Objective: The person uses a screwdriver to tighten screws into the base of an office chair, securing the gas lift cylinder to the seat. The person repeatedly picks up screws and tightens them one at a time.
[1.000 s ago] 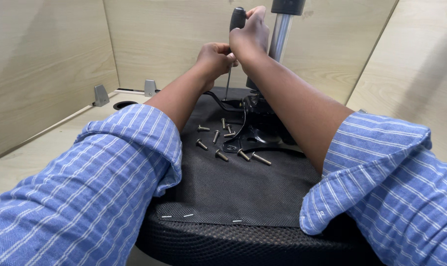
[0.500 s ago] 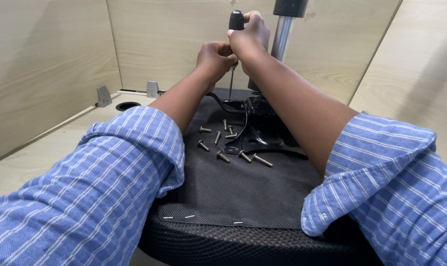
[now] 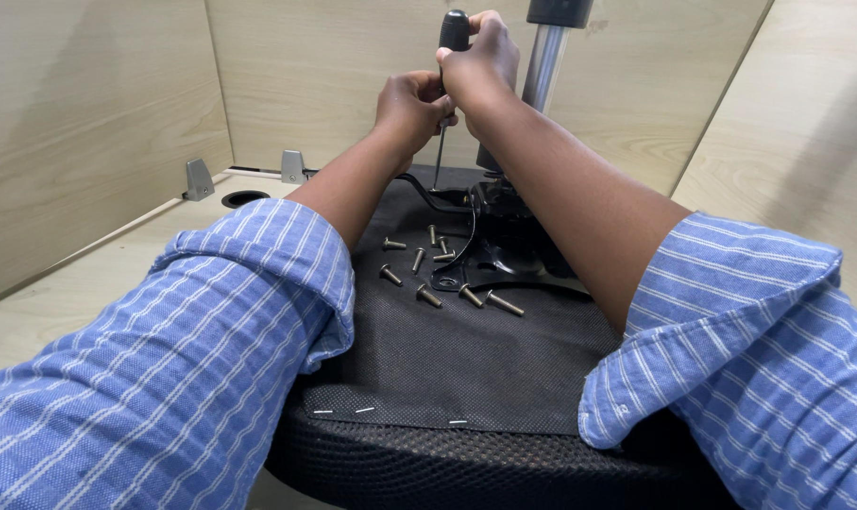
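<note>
An upturned black chair seat (image 3: 466,368) lies in front of me, its black metal mechanism (image 3: 509,231) and chrome gas column (image 3: 544,57) at the far side. A screwdriver (image 3: 450,57) with a black handle stands upright, tip down on the mechanism's plate. My right hand (image 3: 485,61) grips the handle near the top. My left hand (image 3: 411,102) is closed around the thin shaft just below. Several loose brass-coloured screws (image 3: 428,295) lie on the seat's fabric underside, nearer to me than the hands.
Light wooden panels (image 3: 88,123) wall in the desk on the left, back and right. Two small metal brackets (image 3: 199,179) and a round cable hole (image 3: 244,198) sit on the wooden desk top at the left. My blue striped sleeves fill the foreground.
Both hands stay on the upright screwdriver and have shifted only slightly. The screws lie where they were.
</note>
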